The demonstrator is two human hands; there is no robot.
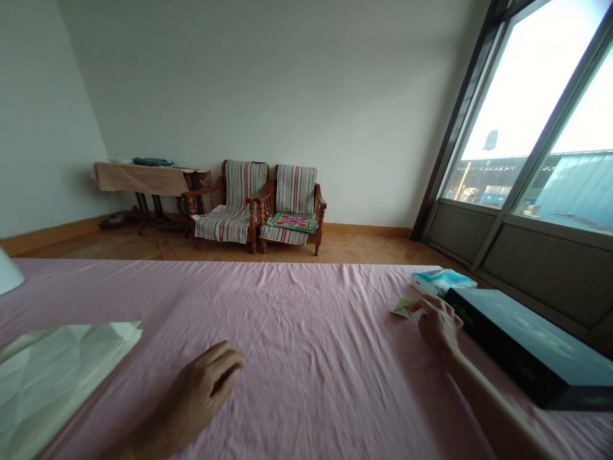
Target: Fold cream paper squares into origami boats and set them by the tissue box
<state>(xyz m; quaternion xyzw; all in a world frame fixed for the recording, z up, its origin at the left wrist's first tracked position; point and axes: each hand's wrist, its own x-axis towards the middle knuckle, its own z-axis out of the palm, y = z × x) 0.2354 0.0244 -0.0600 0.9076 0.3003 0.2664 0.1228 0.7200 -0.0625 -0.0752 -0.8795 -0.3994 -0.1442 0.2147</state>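
My right hand (438, 321) reaches to the far right of the pink cloth (306, 358). Its fingertips pinch the edge of a small pale yellow-green folded paper (403, 307), which lies at or just above the cloth. Closer in, my left hand (204, 383) hovers over or rests on the cloth with its fingers curled together; nothing shows in it. To the left of that hand lies a stack of large pale creased paper sheets (71, 358).
Beside my right hand are a large dark box (531, 345) and a blue-and-white packet (443, 280). A white object (8, 273) stands at the left edge. Beyond the cloth are two wooden armchairs (253, 204), a cloth-covered table (143, 177) and a window (507, 128).
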